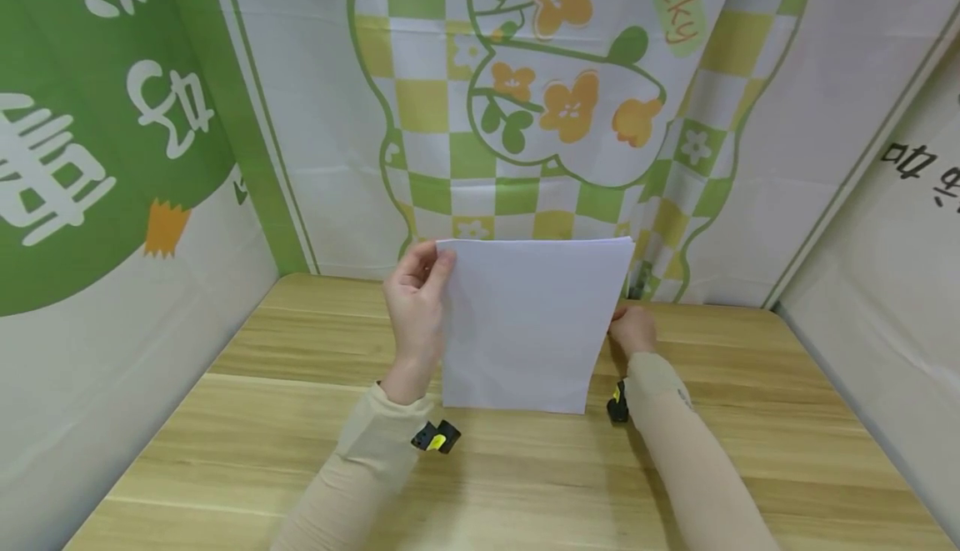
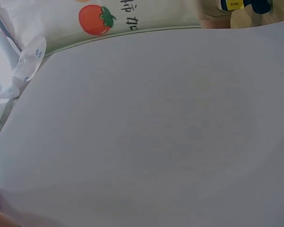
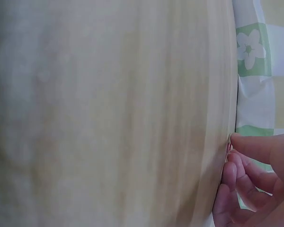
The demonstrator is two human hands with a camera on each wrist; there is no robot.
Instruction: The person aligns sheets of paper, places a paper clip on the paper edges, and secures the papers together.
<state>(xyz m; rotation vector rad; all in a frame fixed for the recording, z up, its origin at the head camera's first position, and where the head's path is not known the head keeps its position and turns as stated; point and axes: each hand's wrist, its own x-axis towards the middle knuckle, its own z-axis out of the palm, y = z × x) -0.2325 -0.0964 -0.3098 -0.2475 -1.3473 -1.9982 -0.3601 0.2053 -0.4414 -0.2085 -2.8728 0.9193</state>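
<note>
Upright in front of me stands a thin stack of white paper sheets [image 1: 525,326], with two edges showing at its top right corner. My left hand [image 1: 416,305] pinches the top left corner, thumb on the near face. In the left wrist view the paper [image 2: 146,127] fills most of the picture. My right hand [image 1: 633,330] is beyond the paper's right side, by the table's back edge, its fingers partly hidden. The right wrist view shows its thumb and curled fingers [image 3: 246,146] pinching a small thin thing [image 3: 228,148] with a reddish glint; I cannot tell its kind.
The wooden table [image 1: 240,443] ends at a patterned cloth backdrop [image 1: 420,109] behind the paper. Printed cloth walls [image 1: 225,301] stand on the left and right sides. A small black and yellow device [image 1: 437,437] sits at each wrist.
</note>
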